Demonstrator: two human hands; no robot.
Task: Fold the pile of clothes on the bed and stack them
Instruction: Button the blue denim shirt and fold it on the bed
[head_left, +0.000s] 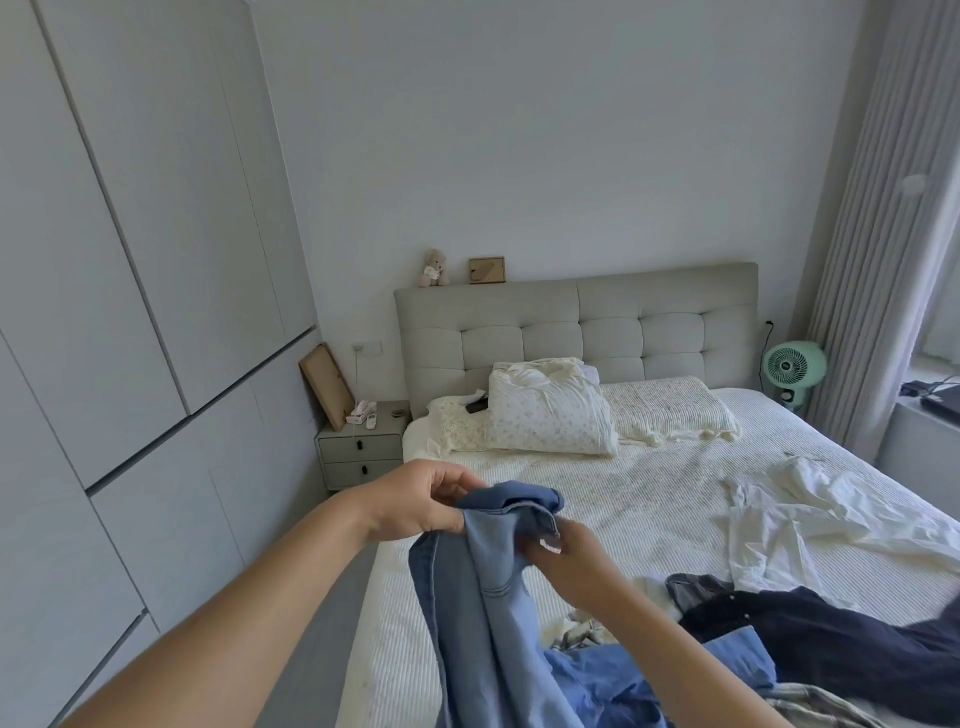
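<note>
Above bed's near-left edge, denim garment is held up off the mattress by both hands. Left hand: fingers curled round garment's top edge, thumb pinching fabric at upper left. Right hand: fingers closed on same top edge just to the right; hemmed rim shows betw. the two hands. Rest of garment hangs down toward bottom of frame. Pile of clothes lies on bed at lower right, incl. dark navy item, blue shirt and a plaid piece at bottom edge, all overlapping. White garment lies spread out, unfolded, further up the bed on the right, apart from pile. Pillows sit at headboard. Nightstand stands left of bed; green fan stands right of headboard.
</note>
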